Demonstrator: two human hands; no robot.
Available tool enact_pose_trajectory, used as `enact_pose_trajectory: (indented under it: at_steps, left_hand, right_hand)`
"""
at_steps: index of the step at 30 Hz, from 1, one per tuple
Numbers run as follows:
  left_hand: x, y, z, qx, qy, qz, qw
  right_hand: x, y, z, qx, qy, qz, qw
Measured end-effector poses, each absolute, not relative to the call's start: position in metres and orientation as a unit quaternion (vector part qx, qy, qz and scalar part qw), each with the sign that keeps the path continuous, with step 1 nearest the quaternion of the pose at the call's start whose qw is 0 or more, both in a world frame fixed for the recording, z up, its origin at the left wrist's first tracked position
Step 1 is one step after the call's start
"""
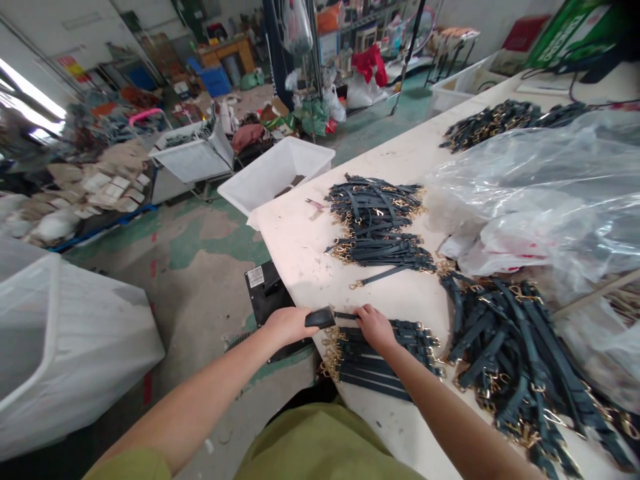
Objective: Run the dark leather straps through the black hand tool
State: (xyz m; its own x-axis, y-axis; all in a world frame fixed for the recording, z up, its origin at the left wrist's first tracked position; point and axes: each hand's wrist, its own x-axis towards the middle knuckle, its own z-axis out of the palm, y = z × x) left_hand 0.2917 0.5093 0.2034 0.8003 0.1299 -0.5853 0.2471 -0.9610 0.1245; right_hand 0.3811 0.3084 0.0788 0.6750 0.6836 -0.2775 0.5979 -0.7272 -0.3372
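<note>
My left hand (292,324) is closed around a dark, flat, block-like object (320,318) whose kind I cannot make out. Just to its right, my right hand (375,327) pinches a narrow dark strap (346,315), whose left end reaches close to the block. Whether the two touch is unclear. Below my right hand lies a row of dark straps (373,377) with gold-coloured clasps, laid side by side on the white table (300,247). A single strap (383,275) with a gold clasp lies above them.
Bundled straps (375,207) are stacked farther up the table. A loose heap of straps (500,347) and clear plastic sheeting (545,180) cover the right side. White bins (280,163) stand beyond the table edge, with a large white bin (100,333) at left.
</note>
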Motion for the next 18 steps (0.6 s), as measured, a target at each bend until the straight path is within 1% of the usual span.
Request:
enact_pose_trajectory:
  at_steps: [3,7,18]
  left_hand:
    - [0.294,0.500,0.197,0.948,0.087,-0.290,0.101]
    - [0.305,0.490,0.189,0.942,0.086,-0.307,0.108]
    - [0.308,0.493,0.188,0.943,0.095,-0.301,0.108]
  right_hand:
    - [0.381,0.308,0.080,-0.910,-0.351,0.193,0.110]
    - [0.382,0.309,0.082,-0.909,-0.349,0.201,0.105]
    - [0.384,0.310,0.080,-0.907,-0.351,0.204,0.109]
